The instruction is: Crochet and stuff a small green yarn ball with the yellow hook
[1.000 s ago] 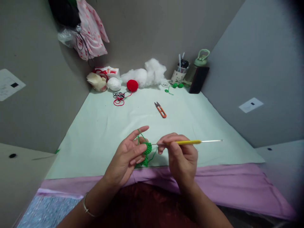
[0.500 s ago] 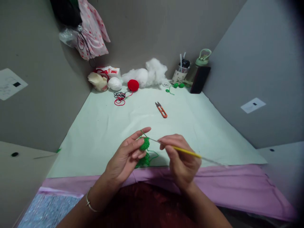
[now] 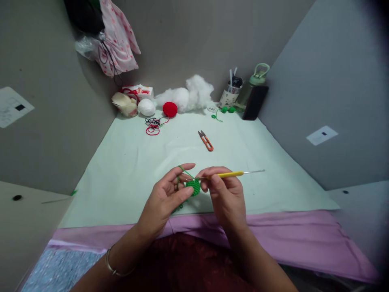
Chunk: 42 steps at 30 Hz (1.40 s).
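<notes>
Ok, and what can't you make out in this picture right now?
Head view: the back of the green piece, turned away from the camera; your left hand also covers part of its front.
Head view: the tip of the hook, too small to tell whether it sits in a stitch.
Head view: part of the bottle, behind the dark slab.
Head view: the top of the hanging black thing, cut off by the upper edge.
</notes>
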Each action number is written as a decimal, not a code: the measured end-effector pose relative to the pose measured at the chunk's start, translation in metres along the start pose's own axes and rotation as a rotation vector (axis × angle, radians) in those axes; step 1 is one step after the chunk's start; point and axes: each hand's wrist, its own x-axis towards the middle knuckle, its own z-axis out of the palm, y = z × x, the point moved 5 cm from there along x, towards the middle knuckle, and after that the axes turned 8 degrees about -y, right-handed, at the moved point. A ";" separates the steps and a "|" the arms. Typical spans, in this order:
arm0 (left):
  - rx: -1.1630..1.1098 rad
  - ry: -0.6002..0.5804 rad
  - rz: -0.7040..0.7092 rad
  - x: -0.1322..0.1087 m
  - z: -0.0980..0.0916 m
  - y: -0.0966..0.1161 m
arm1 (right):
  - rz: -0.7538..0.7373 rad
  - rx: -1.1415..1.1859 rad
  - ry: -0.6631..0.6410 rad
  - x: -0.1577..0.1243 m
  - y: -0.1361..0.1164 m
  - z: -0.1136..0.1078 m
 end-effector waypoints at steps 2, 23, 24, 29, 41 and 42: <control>0.006 -0.003 -0.010 0.000 0.000 0.001 | 0.017 0.047 0.007 0.002 0.000 0.001; 0.459 0.102 0.157 -0.003 0.002 0.023 | -0.217 -0.205 -0.183 -0.005 -0.022 0.004; 0.488 0.102 0.179 -0.003 0.003 0.024 | -0.237 -0.233 -0.185 -0.006 -0.024 0.004; 0.693 0.102 0.359 -0.003 0.002 0.024 | -0.389 -0.554 -0.281 -0.012 -0.030 0.011; -0.117 -0.028 -0.024 0.000 0.010 0.000 | -0.770 -1.062 -0.149 -0.035 -0.024 0.017; -0.208 -0.056 -0.075 0.001 0.011 -0.002 | -0.743 -0.991 -0.150 -0.033 -0.025 0.015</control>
